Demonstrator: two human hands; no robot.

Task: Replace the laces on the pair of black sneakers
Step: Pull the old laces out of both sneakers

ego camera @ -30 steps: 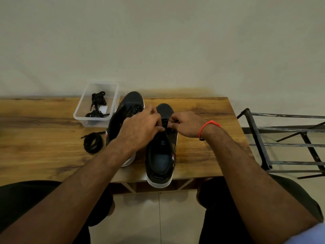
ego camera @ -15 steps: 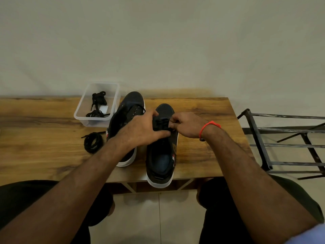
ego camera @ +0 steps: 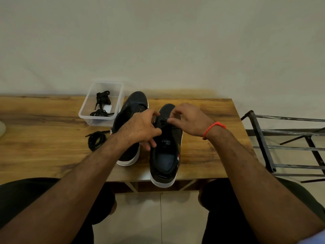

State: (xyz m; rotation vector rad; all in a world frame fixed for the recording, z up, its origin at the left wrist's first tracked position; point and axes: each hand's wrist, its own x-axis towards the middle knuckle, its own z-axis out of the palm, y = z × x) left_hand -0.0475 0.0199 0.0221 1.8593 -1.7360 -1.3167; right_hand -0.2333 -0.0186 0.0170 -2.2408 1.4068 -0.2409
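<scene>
Sitting at a wooden table (ego camera: 202,155) with two black sneakers side by side near its front edge, toes pointing toward the wall. Working on the right sneaker (ego camera: 166,155), its white-soled heel jutting slightly past the table's front edge. Left hand (ego camera: 140,128) curling over the left side of that shoe's lace area, fingers bent and pinching the black lace (ego camera: 162,122) near the eyelets, thumb reaching down beside the tongue. Right hand (ego camera: 189,118) hovering over the right side of the same lace area, thumb and forefinger pinching the lace, other fingers loosely arched above the toe. Wearing an orange band (ego camera: 213,127) on the right wrist. Left sneaker (ego camera: 131,110) lying just beside the right one, partly hidden under the left hand and forearm, white sole showing at the heel. Coiled black lace (ego camera: 96,140) lying loose on the table left of the left sneaker. Clear plastic container (ego camera: 84,110) standing behind that coil, touching or nearly touching the left sneaker's side, holding two bundled black laces (ego camera: 102,98) and a small white tag. Dark metal rack (ego camera: 263,147) standing on the floor right of the table.
</scene>
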